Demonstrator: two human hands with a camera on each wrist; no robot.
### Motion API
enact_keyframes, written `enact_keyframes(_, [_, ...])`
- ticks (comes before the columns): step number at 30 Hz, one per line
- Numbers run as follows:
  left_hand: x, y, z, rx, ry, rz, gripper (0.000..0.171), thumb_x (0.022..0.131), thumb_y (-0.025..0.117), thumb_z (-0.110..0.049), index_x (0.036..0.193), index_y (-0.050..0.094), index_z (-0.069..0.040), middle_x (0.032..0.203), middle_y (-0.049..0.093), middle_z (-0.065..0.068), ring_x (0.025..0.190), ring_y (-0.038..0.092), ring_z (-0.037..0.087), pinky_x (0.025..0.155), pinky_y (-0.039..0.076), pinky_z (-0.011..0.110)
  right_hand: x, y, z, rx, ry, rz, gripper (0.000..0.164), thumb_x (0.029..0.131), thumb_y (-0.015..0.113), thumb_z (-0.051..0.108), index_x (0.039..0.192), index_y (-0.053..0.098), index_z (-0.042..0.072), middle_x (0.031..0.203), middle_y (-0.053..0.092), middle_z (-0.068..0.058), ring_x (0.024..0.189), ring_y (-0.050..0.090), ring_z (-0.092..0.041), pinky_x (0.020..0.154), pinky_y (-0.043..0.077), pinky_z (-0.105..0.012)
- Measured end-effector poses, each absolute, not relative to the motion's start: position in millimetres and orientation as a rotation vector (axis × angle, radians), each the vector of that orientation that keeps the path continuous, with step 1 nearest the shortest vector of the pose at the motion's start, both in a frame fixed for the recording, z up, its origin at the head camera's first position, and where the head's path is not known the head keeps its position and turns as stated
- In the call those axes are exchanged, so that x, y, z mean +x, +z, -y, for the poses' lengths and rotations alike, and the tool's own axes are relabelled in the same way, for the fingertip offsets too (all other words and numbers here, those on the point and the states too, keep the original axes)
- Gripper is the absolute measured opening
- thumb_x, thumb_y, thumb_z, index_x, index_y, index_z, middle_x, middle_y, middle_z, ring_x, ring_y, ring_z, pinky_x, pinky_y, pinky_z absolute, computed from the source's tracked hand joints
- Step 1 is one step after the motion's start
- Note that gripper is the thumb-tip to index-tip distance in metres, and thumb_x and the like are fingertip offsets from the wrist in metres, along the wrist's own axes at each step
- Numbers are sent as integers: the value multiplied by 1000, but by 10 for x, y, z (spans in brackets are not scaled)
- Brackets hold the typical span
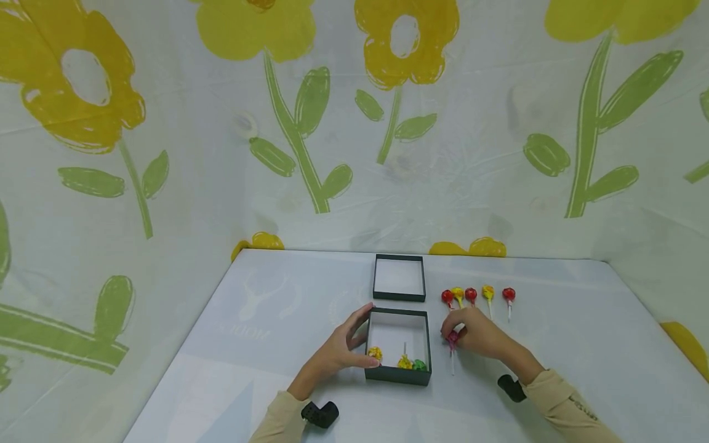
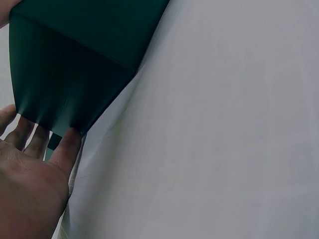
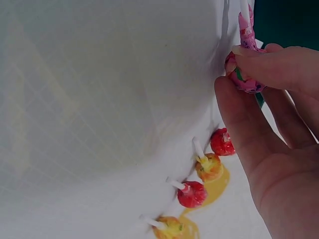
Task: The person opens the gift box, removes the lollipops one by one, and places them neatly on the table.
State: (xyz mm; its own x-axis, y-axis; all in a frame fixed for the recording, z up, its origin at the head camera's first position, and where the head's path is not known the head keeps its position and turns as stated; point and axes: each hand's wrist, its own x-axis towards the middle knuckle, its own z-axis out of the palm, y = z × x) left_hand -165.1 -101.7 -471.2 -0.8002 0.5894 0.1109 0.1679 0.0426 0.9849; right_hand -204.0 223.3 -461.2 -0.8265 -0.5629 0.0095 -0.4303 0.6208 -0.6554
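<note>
A dark green, white-lined box [image 1: 397, 375] stands on the table with two yellow lollipops [image 1: 405, 362] and a green lollipop [image 1: 419, 365] inside along its near wall. My left hand [image 1: 344, 344] grips the box's left side, thumb at the near corner and fingers toward the far corner. The left wrist view shows the fingers against the dark green wall [image 2: 60, 79]. Right of the box, my right hand [image 1: 477, 332] pinches a pink lollipop [image 3: 251, 85] by its wrapped head between thumb and index finger. Its white stick points toward me in the head view.
Behind the box lies its matching lid [image 1: 399, 298], white inside facing up. Several red and yellow lollipops [image 1: 488, 291] lie in a row beyond my right hand, with a red one [image 1: 509, 294] at the right end. A flower-printed curtain [image 1: 476, 184] hangs behind the white table [image 1: 266, 363].
</note>
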Motion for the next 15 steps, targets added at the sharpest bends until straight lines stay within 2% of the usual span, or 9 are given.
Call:
enact_keyframes(4, [-1694, -4796, 1024, 780, 1824, -1999, 102, 75, 80, -10, 151, 12, -5, 158, 7, 14, 144, 9, 28, 111, 24, 50, -2042, -4617, -2221, -811, -971, -2664, 31, 71, 67, -14, 82, 74, 14, 86, 67, 6, 85, 59, -18, 73, 57, -31])
enact_keyframes(10, [-1771, -4978, 1038, 770, 1826, -2025, 103, 74, 81, -13, 152, 13, -12, 158, 9, 6, 144, 10, 22, 112, 26, 45, -2027, -4606, -2189, -762, -935, -2688, 32, 71, 66, -15, 83, 74, 14, 87, 67, 5, 86, 59, -19, 74, 57, -34])
enact_keyframes(15, [-1762, -4964, 1040, 762, 1827, -2011, 102, 75, 81, -11, 152, 14, -13, 158, 8, 9, 144, 10, 22, 112, 25, 44, -1993, -4599, -2156, -696, -898, -2692, 34, 69, 64, -17, 83, 73, 13, 85, 66, 5, 84, 57, -18, 74, 57, -36])
